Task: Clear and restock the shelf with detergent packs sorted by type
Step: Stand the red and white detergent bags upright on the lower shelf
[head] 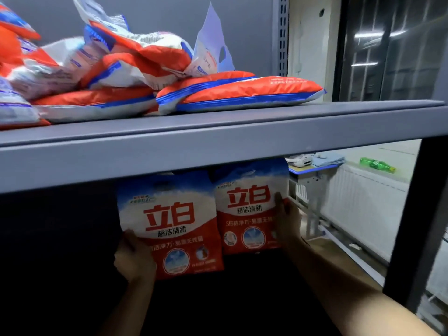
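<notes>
I'm in a stockroom-like place: a grey metal shelf (218, 132) piled with detergent packs (240, 93), bare floor (388, 151) and a radiator (363, 190) beyond.

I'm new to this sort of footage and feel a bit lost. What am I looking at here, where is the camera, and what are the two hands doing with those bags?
There is no machine here: a person wears a camera on the head, so this single picture looks forward and down, as they see it. The left hand grips the lower left edge of one upright detergent bag. The right hand holds the right side of a second, matching bag. Both bags sit just under a grey shelf. On top of that shelf lies a loose heap of orange, blue and white packs, some flat, some crumpled. In the background right, a green bottle lies on its side.
</notes>
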